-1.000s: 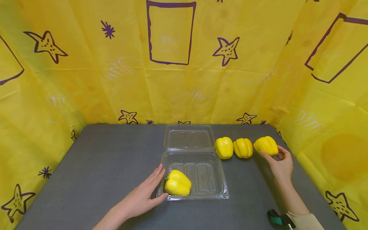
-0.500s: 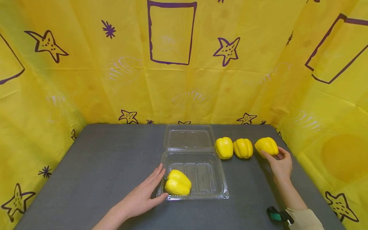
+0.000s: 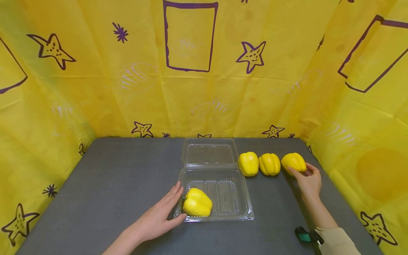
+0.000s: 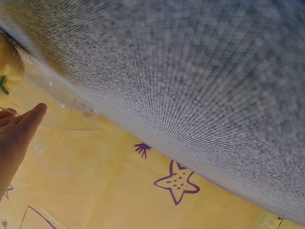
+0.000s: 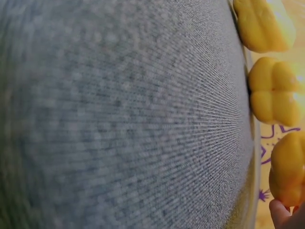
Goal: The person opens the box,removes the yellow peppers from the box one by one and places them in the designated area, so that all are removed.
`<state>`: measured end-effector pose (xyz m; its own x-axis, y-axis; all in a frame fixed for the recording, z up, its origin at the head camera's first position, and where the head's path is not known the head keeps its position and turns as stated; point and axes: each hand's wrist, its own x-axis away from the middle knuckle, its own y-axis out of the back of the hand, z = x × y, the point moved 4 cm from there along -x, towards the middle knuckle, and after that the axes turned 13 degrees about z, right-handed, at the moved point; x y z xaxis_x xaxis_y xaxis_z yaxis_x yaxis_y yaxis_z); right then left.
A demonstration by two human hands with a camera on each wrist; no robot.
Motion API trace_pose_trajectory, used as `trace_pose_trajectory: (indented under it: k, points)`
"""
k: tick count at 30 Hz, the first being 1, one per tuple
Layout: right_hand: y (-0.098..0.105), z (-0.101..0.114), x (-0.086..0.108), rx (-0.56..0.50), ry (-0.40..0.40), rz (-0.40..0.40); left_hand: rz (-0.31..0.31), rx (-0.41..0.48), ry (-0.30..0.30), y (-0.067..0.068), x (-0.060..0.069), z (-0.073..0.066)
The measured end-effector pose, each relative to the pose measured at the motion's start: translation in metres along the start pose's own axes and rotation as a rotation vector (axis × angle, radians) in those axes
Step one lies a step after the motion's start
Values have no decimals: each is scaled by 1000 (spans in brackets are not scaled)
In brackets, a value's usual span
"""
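At the right end of a row, my right hand [image 3: 310,181] holds a yellow bell pepper [image 3: 294,163], thumb on its near side and fingers at its right. In the right wrist view, a thumb tip touches the underside of that pepper [image 5: 288,167]. My left hand [image 3: 156,217] lies along the left edge of a clear plastic clamshell container [image 3: 224,191], its fingers extended. Inside the container's front left corner is another yellow bell pepper [image 3: 197,202], stem toward the left hand. The left wrist view shows the left fingers [image 4: 28,125] straight beside the container.
Two more yellow bell peppers, one [image 3: 248,164] beside the container's hinge and one [image 3: 269,164] right of it, stand in the row. The container's lid [image 3: 209,152] lies folded back. Yellow patterned cloth [image 3: 204,102] surrounds the dark grey table [image 3: 127,177].
The right hand and its pepper have shifted slightly, ending a little lower and to the left; the pepper's stem end has turned out of sight. The left hand has stayed in place.
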<state>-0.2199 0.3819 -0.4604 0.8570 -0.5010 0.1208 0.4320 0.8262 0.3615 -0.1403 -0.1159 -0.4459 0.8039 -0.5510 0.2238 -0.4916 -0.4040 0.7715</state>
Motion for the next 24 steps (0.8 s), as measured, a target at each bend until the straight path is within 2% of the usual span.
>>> trace_pose_trajectory:
  k: [9, 24]
  points:
    - [-3, -3, -4, 83, -3, 21, 7, -2, 5, 0, 0, 0]
    - [-5, -6, -11, 117, 6, 18, -4, -5, -1, 0, 0, 1]
